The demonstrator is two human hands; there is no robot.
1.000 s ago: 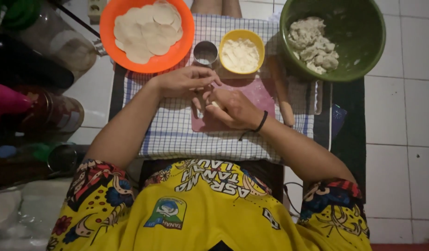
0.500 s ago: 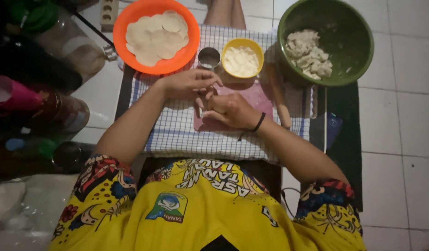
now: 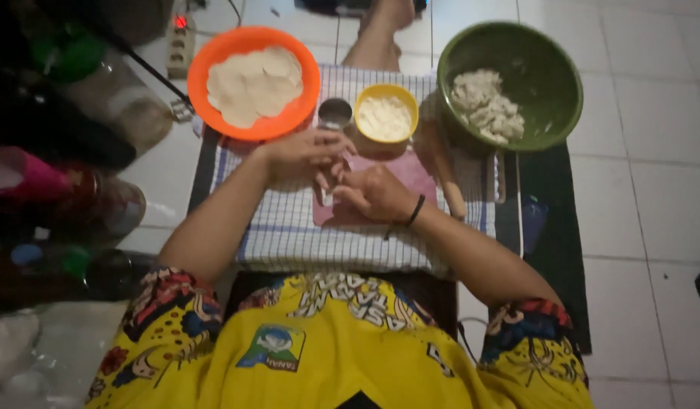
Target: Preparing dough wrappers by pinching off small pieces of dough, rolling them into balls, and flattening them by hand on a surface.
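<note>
While both hands meet over the pink board (image 3: pixel 410 178), the left hand (image 3: pixel 301 151) and right hand (image 3: pixel 376 193) curl their fingers round a small pale dough piece (image 3: pixel 329 180), mostly hidden. Behind sit a round orange plate (image 3: pixel 214 57) of flat discs, a yellow bowl (image 3: pixel 385 117) and a green bowl (image 3: pixel 543 68) of lumpy filling.

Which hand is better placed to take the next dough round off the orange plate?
Left, probably. The left hand lies just below the orange plate of dough rounds. The right hand sits farther off over the pink board and would have to cross the left.
</note>
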